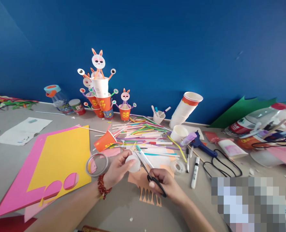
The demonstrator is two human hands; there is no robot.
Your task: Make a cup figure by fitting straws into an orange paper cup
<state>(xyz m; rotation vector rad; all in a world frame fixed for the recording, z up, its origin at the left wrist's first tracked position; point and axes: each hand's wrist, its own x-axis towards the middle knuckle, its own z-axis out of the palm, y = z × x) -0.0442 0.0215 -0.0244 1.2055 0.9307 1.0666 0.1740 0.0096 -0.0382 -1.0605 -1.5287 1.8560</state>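
My left hand (119,169) pinches a small white round piece (133,163), which looks like paper, between thumb and fingers. Black-handled scissors (159,187) are in my right hand (166,183), fingers through the loops. Their blades point up and left, close to the right edge of the white piece; whether they touch it I cannot tell. Beneath both hands lies a peach paper sheet (135,178) with cut-out gaps along its front edge. A white marker with a teal tip (145,157) lies just beyond the blades.
Behind my hands spread many coloured paper strips (143,130). Paper-cup rabbit figures (101,87) stand at the back left, a leaning cup stack (185,108) at the back right. Pink and yellow sheets (65,154) lie left. A blue glue gun (203,146) with its cable lies right.
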